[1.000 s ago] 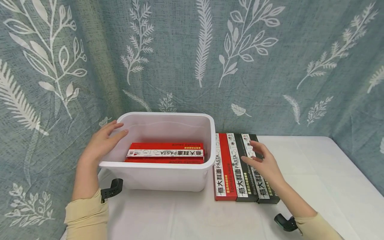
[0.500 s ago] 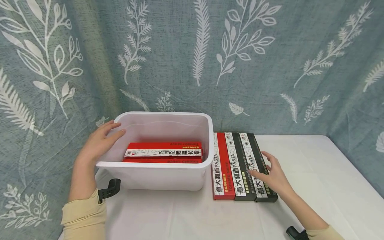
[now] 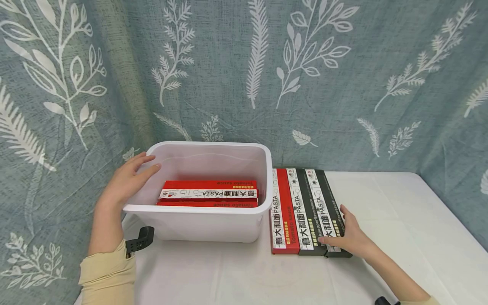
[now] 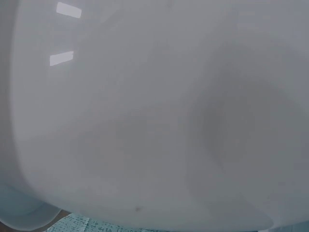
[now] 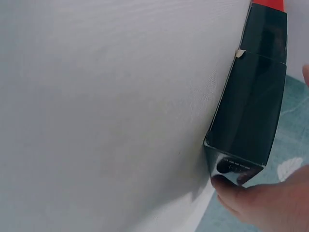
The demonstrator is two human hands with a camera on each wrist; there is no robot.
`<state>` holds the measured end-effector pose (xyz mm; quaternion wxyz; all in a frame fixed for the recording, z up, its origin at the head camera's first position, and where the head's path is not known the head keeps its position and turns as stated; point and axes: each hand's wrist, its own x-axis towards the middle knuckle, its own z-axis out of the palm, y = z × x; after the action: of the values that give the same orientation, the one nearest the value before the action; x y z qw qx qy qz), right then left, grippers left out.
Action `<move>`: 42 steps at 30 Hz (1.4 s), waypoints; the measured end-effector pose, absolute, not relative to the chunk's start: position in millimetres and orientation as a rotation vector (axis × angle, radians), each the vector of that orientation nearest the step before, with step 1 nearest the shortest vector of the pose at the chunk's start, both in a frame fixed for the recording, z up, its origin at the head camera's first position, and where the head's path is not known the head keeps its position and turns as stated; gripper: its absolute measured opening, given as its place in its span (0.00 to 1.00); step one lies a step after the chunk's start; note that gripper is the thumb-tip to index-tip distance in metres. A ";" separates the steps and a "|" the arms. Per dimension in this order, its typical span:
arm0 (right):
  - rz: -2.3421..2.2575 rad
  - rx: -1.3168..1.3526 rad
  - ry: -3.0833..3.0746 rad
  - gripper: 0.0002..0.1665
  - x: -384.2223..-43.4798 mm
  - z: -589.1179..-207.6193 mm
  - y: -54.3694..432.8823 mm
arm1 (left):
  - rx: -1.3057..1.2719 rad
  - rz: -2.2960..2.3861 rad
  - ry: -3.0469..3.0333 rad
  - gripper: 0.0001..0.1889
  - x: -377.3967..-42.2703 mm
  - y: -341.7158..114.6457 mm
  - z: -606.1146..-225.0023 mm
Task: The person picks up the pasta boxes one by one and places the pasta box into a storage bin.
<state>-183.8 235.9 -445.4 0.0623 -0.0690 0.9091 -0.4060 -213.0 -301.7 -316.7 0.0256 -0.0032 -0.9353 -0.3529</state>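
Observation:
My left hand (image 3: 127, 180) rests at the left rim of a white plastic bin (image 3: 206, 224), fingers and thumb reaching over its edge. The left wrist view is filled by a smooth white surface. Inside the bin lie red tomato sauce pasta boxes (image 3: 207, 193). To its right, a red pasta box (image 3: 285, 212) and two black pepper pasta boxes lie side by side. My right hand (image 3: 354, 237) spans the near end of the rightmost black box (image 3: 324, 199). In the right wrist view, fingers touch this box's side (image 5: 251, 111), while the thumb (image 5: 306, 75) shows apart from it.
The middle black box (image 3: 305, 212) lies close against the rightmost one. A white cloth (image 3: 236, 275) covers the table. Behind hangs a blue-green curtain (image 3: 228, 84) with white leaf patterns, near the bin's back.
My right hand has moved from above the black boxes toward me and down, to the near end of the rightmost box. The left hand stays at the bin rim.

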 end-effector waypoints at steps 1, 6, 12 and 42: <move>-1.222 -0.228 2.744 0.74 -183.6 -446.9 236.8 | -0.013 -1.088 -2.892 0.39 -213.1 -301.8 -316.6; -1.279 -0.382 2.722 0.71 -184.3 -451.1 240.3 | -0.010 -1.094 -2.889 0.38 -213.9 -302.6 -317.3; -1.292 -0.502 2.718 0.69 -184.6 -455.6 245.2 | 0.002 -1.108 -2.882 0.38 -213.4 -302.1 -318.0; -1.181 -0.344 2.659 0.80 -176.1 -447.2 250.2 | -0.001 -1.119 -2.877 0.38 -212.5 -302.5 -317.8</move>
<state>-176.1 250.2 -447.2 0.1054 -0.1169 0.9025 -0.4009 -212.5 -302.5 -317.8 0.0274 -0.0004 -0.9316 -0.3624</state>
